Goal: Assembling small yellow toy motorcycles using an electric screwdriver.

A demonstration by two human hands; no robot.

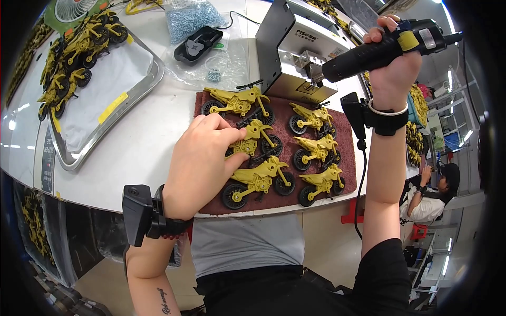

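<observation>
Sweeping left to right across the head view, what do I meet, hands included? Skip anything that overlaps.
Metal tray → left hand → right column of yellow toy motorbikes → right hand.

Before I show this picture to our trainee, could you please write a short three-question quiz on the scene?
1. Count: How many yellow toy motorbikes stand or lie on the reddish-brown mat?

2. Choose: Which motorbike in the mat's left column is the left hand touching?
A) the one farthest from the person
B) the middle one
C) the one nearest the person

3. Fill in: The black handheld tool is held in the ____ hand.

Key:
1. Six, in two columns of three.
2. B, the middle motorbike.
3. Right; the right hand has its fingers around it.
</observation>
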